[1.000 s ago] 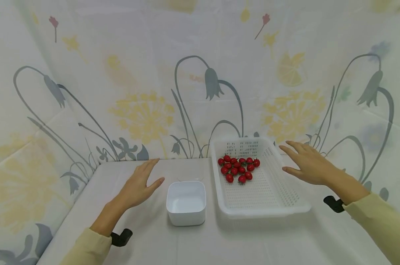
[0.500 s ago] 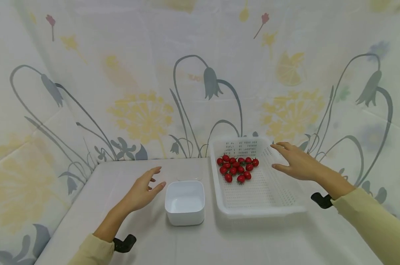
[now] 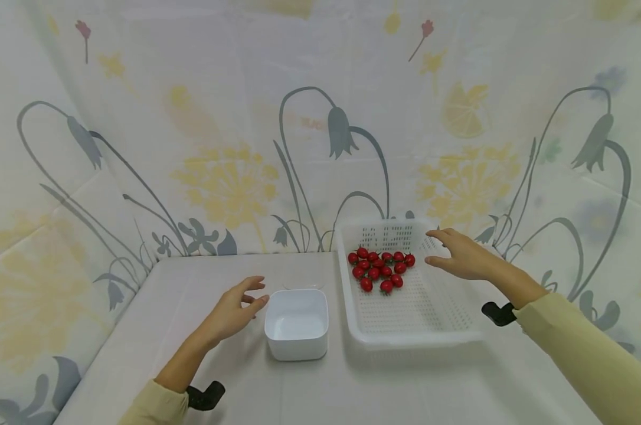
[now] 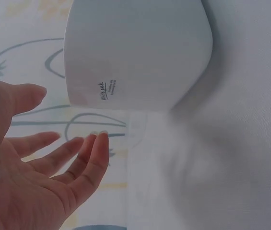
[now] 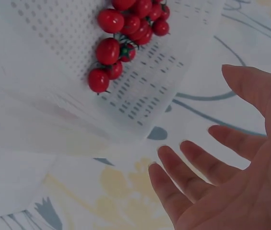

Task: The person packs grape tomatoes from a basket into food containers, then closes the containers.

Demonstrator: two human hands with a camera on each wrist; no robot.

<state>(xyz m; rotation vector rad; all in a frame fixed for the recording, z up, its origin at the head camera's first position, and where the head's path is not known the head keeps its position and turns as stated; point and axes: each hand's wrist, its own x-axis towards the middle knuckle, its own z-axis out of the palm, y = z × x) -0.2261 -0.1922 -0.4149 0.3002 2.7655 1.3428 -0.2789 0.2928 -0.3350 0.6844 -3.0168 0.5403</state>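
Observation:
A white square container stands on the table, and small black print shows on its side in the left wrist view. My left hand hovers just left of it, fingers relaxed and holding nothing. To the right sits a white perforated basket with several cherry tomatoes gathered toward its back left; some have green stems. Above the basket's right rim is my right hand, its fingers spread toward the tomatoes without touching them. In the right wrist view the palm and fingers are bare.
Behind the container lies a clear, thin-edged object, hard to make out; it may be a lid. A floral curtain hangs at the back of the white table and along its left side.
My right hand has moved left, from beside the basket to over its right rim. My left hand has come slightly nearer the container, its fingers bending a little. Tomatoes and containers stay put.

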